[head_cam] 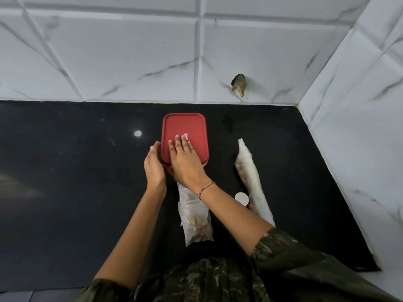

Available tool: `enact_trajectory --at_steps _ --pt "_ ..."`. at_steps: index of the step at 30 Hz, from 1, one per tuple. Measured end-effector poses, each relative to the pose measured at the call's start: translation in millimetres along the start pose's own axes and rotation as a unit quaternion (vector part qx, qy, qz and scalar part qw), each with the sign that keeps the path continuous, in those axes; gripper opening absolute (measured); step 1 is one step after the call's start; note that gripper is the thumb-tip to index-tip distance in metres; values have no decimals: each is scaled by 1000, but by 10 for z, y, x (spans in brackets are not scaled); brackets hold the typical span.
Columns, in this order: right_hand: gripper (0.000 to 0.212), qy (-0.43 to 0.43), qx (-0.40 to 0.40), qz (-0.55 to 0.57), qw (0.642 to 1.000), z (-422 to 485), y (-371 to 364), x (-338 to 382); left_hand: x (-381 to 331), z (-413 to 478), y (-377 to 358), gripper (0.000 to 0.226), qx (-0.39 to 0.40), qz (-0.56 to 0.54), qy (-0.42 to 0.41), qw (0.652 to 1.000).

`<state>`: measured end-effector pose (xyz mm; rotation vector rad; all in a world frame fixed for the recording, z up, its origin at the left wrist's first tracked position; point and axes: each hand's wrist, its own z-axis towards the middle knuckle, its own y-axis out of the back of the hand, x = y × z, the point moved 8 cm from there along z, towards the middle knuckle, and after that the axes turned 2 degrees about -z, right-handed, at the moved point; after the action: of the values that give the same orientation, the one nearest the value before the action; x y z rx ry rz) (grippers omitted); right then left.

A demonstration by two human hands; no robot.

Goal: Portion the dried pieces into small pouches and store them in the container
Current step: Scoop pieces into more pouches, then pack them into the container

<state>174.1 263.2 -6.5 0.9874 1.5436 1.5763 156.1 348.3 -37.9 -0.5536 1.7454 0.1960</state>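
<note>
Container (196,127) with the red lid (187,120) is sitting closed on the black tabletop (87,171), and everything else here is arranged around it. The right hand (185,159) is lying flat on top of the lid, fingers spread out straight and pointing toward the far edge, so it's pressing rather than gripping anything. The left hand (154,165) is resting against the container's left side, fingers fairly straight and together, more bracing it than grabbing it. I can't tell what its thumb is doing, since it's tucked out of sight. Just on the near side of the container, partly under the right wrist, a little stack of clear pouches (197,225) is lying on the tabletop, with the dried pieces (199,232) showing through as tan bits at the near end. Off to the container's right, a long clear bag (249,171) is lying stretched out with more tan pieces inside. A small white round cap or cup (242,198) is sitting right beside that bag, on the side toward the pouches. A thin bracelet (206,189) is showing on the right wrist, and camo sleeves (283,247) are covering both upper arms. Behind the container, a white marbled tile wall (130,51) is running along the back, with a dark brownish lump (239,83) on it up and to the right.
</note>
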Motion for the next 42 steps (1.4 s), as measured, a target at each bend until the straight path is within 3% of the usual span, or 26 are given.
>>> enact_trajectory --at_steps 8,13,17,21,26,29,32,36,42 --pt "58 37 4 -49 998 66 -60 25 90 1 -15 42 4 -37 3 999" --pt "63 33 -105 33 993 103 120 -1 136 30 5 39 0 -25 -10 1000" --pt "50 26 -236 122 964 27 363 -90 162 28 5 36 5 26 -38 999" --pt "42 -12 -270 215 939 23 632 -298 121 -15 9 37 -1 46 -66 997" --pt "30 -34 -309 229 922 30 829 -512 95 -67 -30 36 -11 71 -83 994" --pt "36 -79 -325 275 901 116 1058 -838 87 -114 -43 36 -30 73 -79 994" --pt "34 -67 -340 243 906 186 1284 -1022 21 -142 -168 38 -18 77 -84 993" --pt "30 -151 -423 280 848 241 1474 -1699 33 -95 -120 38 -55 91 -71 992" --pt "27 -319 -342 433 771 405 816 -2820 13 -102 -78 37 -64 123 -70 988"
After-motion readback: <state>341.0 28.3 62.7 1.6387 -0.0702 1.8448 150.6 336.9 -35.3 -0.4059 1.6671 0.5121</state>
